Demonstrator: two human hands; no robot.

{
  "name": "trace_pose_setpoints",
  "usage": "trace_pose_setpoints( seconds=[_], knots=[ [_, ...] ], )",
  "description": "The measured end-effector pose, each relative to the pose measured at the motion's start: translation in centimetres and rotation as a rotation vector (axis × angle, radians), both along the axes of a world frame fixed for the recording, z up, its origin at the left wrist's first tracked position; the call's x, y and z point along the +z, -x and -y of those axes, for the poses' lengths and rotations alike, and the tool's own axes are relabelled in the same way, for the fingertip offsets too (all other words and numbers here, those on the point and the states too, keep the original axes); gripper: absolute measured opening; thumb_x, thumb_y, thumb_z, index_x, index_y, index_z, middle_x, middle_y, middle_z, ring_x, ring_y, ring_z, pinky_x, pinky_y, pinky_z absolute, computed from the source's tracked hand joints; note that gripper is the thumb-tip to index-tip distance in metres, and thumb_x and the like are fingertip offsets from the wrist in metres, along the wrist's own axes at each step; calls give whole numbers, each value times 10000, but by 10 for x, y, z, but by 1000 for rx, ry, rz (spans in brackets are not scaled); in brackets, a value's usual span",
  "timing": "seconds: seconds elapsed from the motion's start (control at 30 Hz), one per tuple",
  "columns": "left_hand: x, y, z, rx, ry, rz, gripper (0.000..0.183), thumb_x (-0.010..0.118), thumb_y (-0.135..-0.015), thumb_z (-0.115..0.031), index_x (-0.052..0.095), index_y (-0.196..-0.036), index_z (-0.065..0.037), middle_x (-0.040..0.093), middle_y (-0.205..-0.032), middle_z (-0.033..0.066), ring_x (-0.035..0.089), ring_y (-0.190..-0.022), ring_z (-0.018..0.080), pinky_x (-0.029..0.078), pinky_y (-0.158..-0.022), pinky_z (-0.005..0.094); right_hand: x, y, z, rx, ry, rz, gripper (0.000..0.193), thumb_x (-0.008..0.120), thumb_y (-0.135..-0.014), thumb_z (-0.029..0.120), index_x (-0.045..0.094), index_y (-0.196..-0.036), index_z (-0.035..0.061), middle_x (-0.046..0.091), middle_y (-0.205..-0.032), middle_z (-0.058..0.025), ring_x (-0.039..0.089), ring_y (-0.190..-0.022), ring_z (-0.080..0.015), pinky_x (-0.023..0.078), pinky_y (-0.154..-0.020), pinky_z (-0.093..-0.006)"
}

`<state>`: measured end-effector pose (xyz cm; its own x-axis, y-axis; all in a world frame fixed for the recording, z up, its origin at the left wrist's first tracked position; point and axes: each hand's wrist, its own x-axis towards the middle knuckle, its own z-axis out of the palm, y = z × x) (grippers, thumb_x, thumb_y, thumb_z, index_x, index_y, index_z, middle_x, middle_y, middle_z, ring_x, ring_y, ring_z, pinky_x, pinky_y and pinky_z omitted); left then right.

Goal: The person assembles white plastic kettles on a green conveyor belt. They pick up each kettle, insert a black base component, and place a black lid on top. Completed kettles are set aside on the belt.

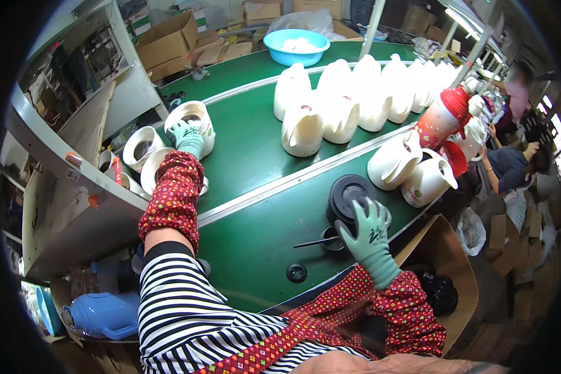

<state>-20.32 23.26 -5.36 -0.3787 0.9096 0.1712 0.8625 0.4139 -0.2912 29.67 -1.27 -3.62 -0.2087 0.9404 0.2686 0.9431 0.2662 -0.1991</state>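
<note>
Both of my hands wear pale green gloves. My left hand (188, 137) reaches far out to the left, its fingers bent over the rim of a white jug body (204, 129); the fingertips are partly hidden in its opening. More white round bodies (142, 148) stand beside it. My right hand (369, 235) is open, fingers and thumb spread, at the edge of a stack of black round plastic parts (349, 194). By its thumb stands a small dark cup (334, 240) with a thin black rod (308, 244). A small black ring (297, 272) lies nearer to me.
Rows of white jugs (302, 131) stand on the green belt (243, 149). Two white jugs (425, 181) and a red flask (442, 118) are at the right. A blue basin (297, 48) sits behind. A cardboard box (461, 274) is beside me. Co-workers (511, 165) sit farther right.
</note>
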Motion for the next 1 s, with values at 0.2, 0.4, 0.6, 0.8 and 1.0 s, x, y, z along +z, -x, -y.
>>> trace_pose_setpoints(
  seconds=[0.2, 0.4, 0.6, 0.8, 1.0],
  knots=[
    [-3, -24, 8, -277, -32, -49, 396, 671, -926, -285, 668, -1315, -215, 661, -1283, 143, 668, -1154, 309, 531, -917, 528, 17, 5, 42, 38, 44, -139, 648, 751, -886, 482, 612, -1408, 124, 544, -1419, -168, 465, -1333, -384, 306, -1155, -596],
    [67, -119, 141, -916, -167, 223, 400, 792, -764, -172, 631, -1125, -110, 614, -1216, 145, 602, -1141, 358, 455, -986, 488, 43, 17, 44, 84, 148, -750, 772, 778, -900, 477, 531, -1499, 57, 544, -1431, -253, 539, -1305, -423, 425, -1123, -480],
    [138, -210, 270, -1522, 15, 260, 332, 766, -783, -158, 647, -1084, -84, 615, -1307, 195, 633, -1060, 366, 481, -950, 502, 46, 9, 49, -80, 740, -1519, 724, 803, -922, 477, 507, -1533, 227, 578, -934, -78, 539, -587, -166, 461, -537, -323],
    [153, -258, 334, -1904, 39, 359, 512, 800, -802, -240, 653, -1268, -85, 561, -1399, 188, 568, -1208, 356, 451, -1072, 511, 40, -29, 146, -37, 704, -1731, 583, 785, -972, 294, 574, -1427, -2, 725, -1204, -88, 718, -1042, -196, 589, -925, -324],
    [43, -247, 321, -681, 111, 1926, 669, 694, -984, -110, 411, -1586, -42, 458, -1584, 168, 504, -1401, 279, 431, -1162, 424, 16, -88, 247, -6, 501, -1980, 668, 751, -974, 281, 482, -1508, -18, 659, -1366, -143, 667, -1225, -258, 560, -1052, -390]
  ],
)
